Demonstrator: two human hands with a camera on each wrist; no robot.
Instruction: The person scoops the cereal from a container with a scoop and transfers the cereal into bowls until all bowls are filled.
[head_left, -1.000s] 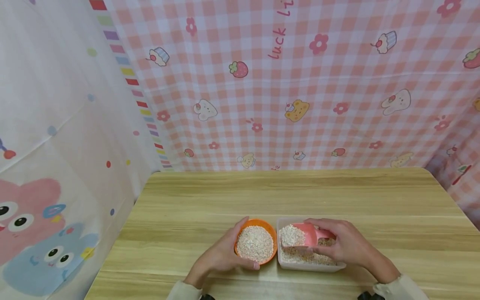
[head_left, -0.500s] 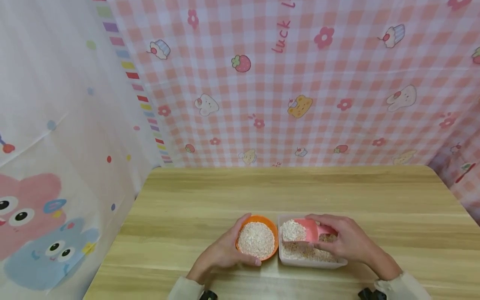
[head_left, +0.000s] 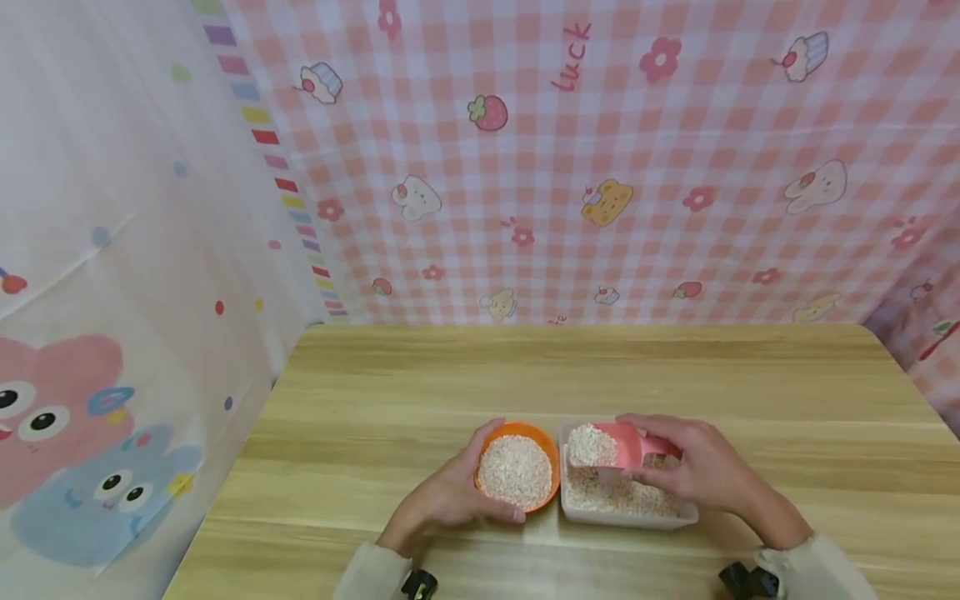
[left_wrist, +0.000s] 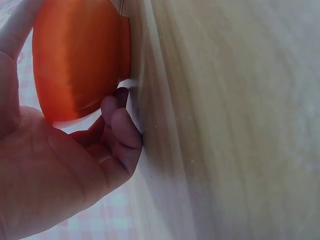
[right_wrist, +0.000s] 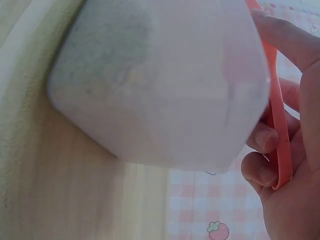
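Note:
An orange bowl full of pale oat-like flakes stands on the table. My left hand holds it from the left, thumb along the near side and fingers round the far side. In the left wrist view the orange bowl shows its outer wall, with fingertips curled near its base. My right hand grips a pink scoop by its handle, also visible in the right wrist view as a pink handle. Flakes heap in the scoop, which is over a translucent plastic container of similar flakes.
The container sits right beside the bowl, on its right. Both rest on a wood-grain table. A pink checked cloth hangs behind the table's far edge, and a white printed cloth hangs on the left.
The whole scene has shifted slightly upward in the head view. Both hands keep their holds, and the loaded scoop stays over the container.

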